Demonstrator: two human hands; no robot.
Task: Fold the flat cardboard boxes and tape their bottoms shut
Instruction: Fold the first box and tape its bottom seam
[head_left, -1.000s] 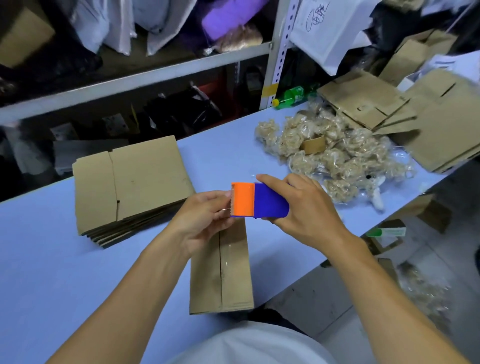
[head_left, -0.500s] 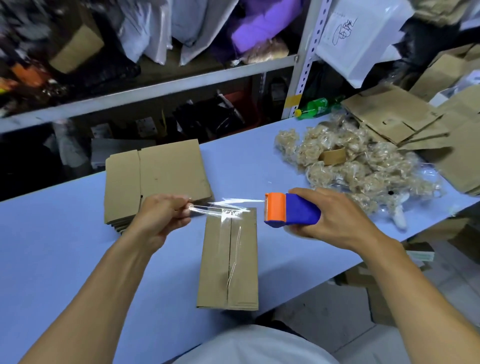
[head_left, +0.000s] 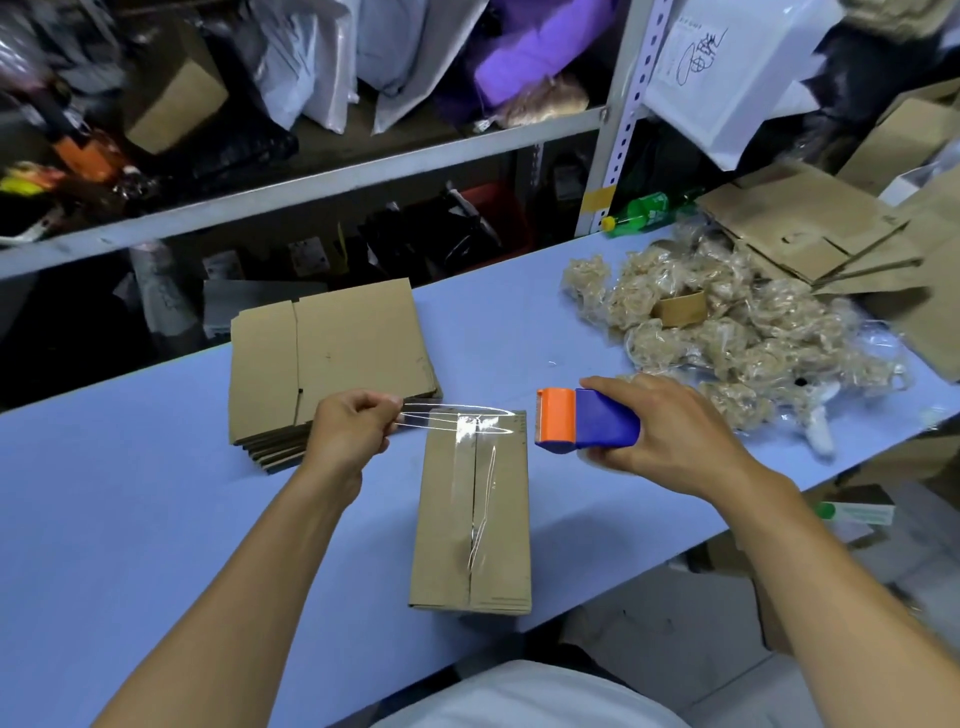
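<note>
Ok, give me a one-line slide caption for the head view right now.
Left hand pinches clear tape pulled from the dispenser in the right hand, above the folded box.

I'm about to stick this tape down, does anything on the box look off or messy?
Yes: the box already has clear tape along its seam, and it looks wrinkled, with a raised crease running down the middle. The new tape strip between the left hand and the dispenser in the right hand sits crosswise over the far end.
</note>
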